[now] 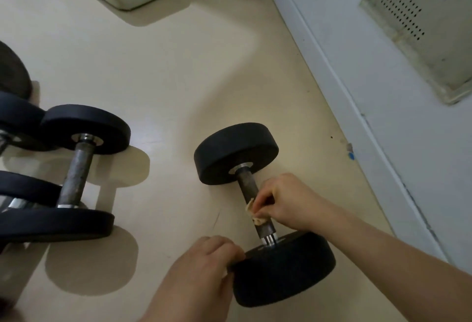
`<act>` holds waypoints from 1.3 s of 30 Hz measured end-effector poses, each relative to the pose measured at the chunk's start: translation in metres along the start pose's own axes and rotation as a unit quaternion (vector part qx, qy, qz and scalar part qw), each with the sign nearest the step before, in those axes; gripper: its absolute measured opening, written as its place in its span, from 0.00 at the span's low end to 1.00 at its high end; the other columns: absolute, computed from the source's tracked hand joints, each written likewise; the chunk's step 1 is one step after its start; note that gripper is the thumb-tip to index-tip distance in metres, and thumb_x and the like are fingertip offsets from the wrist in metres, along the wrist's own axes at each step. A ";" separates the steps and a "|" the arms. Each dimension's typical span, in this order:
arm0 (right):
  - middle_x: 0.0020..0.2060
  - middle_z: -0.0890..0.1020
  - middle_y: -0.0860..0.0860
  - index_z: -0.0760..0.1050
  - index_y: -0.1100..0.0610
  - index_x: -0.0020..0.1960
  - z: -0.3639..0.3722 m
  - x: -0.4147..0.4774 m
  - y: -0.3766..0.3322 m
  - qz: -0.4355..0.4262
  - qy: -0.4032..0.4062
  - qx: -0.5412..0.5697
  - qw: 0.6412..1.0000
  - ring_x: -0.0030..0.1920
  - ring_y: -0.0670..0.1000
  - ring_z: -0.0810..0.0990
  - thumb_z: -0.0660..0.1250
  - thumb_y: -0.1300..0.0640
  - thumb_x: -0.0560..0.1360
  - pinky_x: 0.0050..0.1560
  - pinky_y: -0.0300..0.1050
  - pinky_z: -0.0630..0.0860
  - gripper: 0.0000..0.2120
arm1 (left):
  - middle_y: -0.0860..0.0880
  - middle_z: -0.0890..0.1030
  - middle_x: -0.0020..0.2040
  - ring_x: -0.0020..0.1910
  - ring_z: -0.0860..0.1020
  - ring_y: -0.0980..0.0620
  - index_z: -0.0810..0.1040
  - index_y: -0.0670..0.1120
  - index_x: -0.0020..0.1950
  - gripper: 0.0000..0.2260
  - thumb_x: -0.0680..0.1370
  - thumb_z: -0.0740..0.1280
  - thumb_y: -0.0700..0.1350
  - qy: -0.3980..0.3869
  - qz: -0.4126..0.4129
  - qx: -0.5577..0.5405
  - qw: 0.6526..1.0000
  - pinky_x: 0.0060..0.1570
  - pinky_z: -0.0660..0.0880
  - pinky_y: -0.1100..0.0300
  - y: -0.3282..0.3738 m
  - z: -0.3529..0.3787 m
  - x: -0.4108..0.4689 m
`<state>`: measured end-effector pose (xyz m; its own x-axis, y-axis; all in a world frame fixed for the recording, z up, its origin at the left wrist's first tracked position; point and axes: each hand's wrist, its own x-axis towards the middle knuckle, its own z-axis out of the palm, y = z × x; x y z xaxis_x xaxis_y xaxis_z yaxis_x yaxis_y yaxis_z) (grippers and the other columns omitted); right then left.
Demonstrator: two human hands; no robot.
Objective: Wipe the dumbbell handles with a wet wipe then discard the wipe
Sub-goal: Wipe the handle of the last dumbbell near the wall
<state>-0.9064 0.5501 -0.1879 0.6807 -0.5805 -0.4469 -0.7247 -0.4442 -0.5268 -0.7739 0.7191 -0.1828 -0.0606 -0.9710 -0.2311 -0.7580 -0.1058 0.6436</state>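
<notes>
Wiping is under way: the right hand (288, 201) is pinching the crumpled wet wipe (254, 213) against the handle (244, 184) of the dumbbell (235, 150) on the floor (178, 79), and the left hand (204, 268) is gripping its near head (286, 273) (steadying it, probably). The bare upper handle is waiting next.

A black dumbbell (235, 150) lies on its side on a pale floor (178, 79), with one round plate farther away and the other close to the viewer. Its dark, worn metal handle (246, 184) runs between them. A small crumpled wet wipe (252, 210), stained tan, sits against the lower half of that handle, pinched by the right hand (286, 201). The left hand (204, 268) grips the rim of the near plate (288, 270). Well apart to the left lies a second dumbbell (84, 127) with black plates and a bare, grey, rust-speckled bar.
</notes>
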 end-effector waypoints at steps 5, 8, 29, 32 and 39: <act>0.42 0.81 0.44 0.84 0.52 0.44 0.004 0.024 -0.010 0.000 0.107 0.054 0.993 0.43 0.42 0.78 0.72 0.57 0.71 0.48 0.38 0.76 0.03 | 0.68 0.69 0.51 0.55 0.66 0.67 0.69 0.68 0.55 0.14 0.71 0.64 0.65 0.001 0.002 -0.062 0.998 0.53 0.68 0.70 0.008 -0.007 -0.006; 0.39 0.82 0.43 0.84 0.49 0.43 0.018 0.000 -0.015 -0.001 -0.007 0.046 0.999 0.41 0.41 0.80 0.74 0.56 0.70 0.47 0.38 0.79 0.03 | 0.64 0.68 0.48 0.50 0.67 0.65 0.66 0.63 0.47 0.17 0.66 0.67 0.68 -0.017 -0.042 -0.051 0.998 0.48 0.69 0.68 0.005 -0.011 -0.006; 0.42 0.78 0.43 0.84 0.53 0.46 0.068 0.049 -0.058 -0.159 0.135 0.116 0.971 0.42 0.42 0.77 0.73 0.55 0.71 0.47 0.35 0.73 0.05 | 0.66 0.69 0.53 0.56 0.64 0.65 0.69 0.68 0.60 0.27 0.63 0.62 0.73 0.080 -0.167 -0.024 0.983 0.56 0.69 0.64 -0.006 -0.014 -0.066; 0.38 0.79 0.43 0.84 0.53 0.43 0.077 0.041 -0.059 -0.138 0.127 0.161 0.969 0.39 0.42 0.78 0.75 0.55 0.69 0.43 0.34 0.75 0.03 | 0.66 0.70 0.51 0.55 0.65 0.65 0.72 0.69 0.53 0.20 0.64 0.67 0.70 0.086 -0.190 -0.043 0.977 0.55 0.68 0.64 -0.015 -0.014 -0.072; 0.37 0.77 0.45 0.84 0.54 0.41 0.079 0.057 -0.085 -0.152 0.132 0.112 0.973 0.39 0.43 0.75 0.73 0.57 0.70 0.42 0.35 0.72 0.01 | 0.66 0.74 0.50 0.53 0.71 0.64 0.75 0.72 0.48 0.16 0.64 0.75 0.59 0.088 -0.232 -0.138 0.959 0.51 0.70 0.65 -0.040 -0.021 -0.098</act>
<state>-0.7981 0.6084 -0.2255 0.7877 -0.6130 -0.0605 -0.4323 -0.4801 -0.7633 -0.7235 0.8138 -0.1707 0.3708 -0.8241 -0.4283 -0.4753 -0.5646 0.6748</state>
